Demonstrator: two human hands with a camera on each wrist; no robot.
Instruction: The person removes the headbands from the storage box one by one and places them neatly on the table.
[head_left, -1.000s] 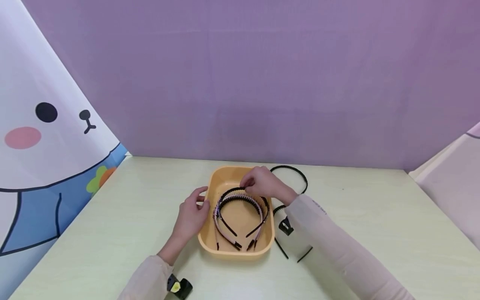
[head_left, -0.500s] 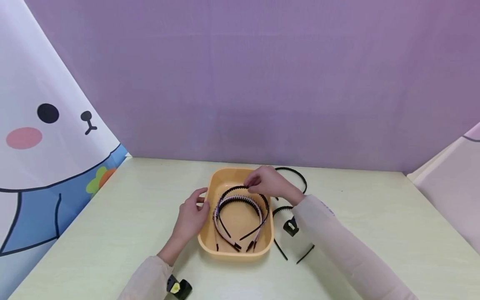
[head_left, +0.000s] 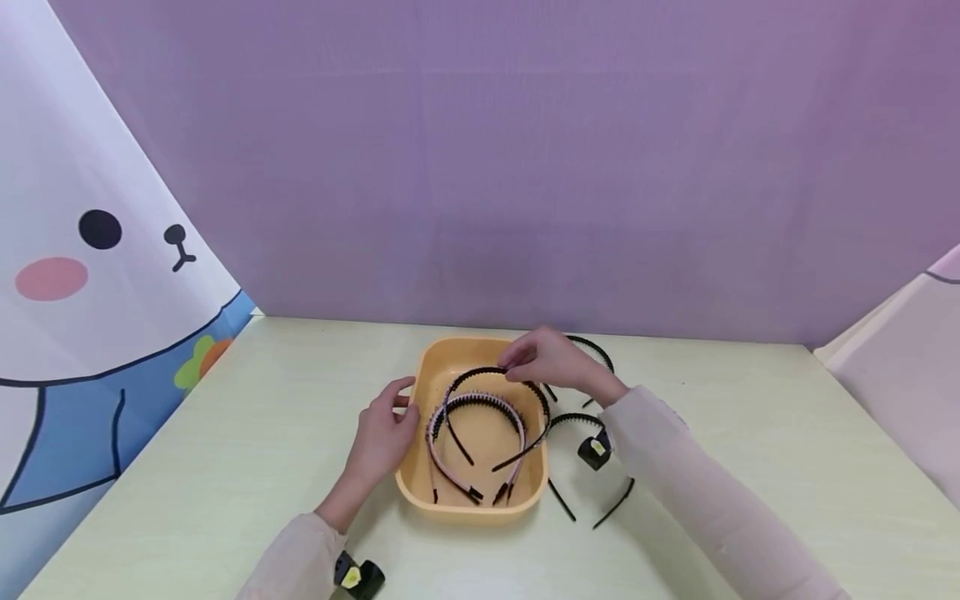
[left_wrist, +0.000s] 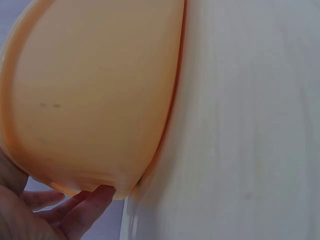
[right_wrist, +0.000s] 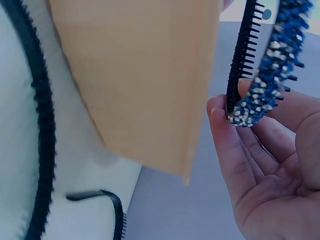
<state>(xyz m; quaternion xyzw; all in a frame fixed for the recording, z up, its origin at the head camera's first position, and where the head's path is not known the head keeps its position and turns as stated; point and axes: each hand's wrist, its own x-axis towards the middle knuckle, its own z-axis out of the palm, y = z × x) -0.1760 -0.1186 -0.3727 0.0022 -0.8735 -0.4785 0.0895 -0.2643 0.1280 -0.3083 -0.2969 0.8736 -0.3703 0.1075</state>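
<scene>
My right hand pinches the top of a dark toothed headband between thumb and fingers. In the right wrist view, blue and silver stones cover the headband's outer face. Its loop hangs over the yellow plastic bin, with both ends pointing toward the front. Inside the bin lie a pink headband and a black toothed headband, nested together. At the bin's left rim, my left hand holds the edge. Fingertips touch the bin's outer wall in the left wrist view.
Two black headbands stand or lie right of the bin: one near the back, one nearer the front, partly behind the right wrist's black camera. A purple cloth hangs behind the pale table.
My right hand has moved to the right and slightly up, carrying the stone-covered headband off the other headbands in the bin. My left hand stays on the rim.
</scene>
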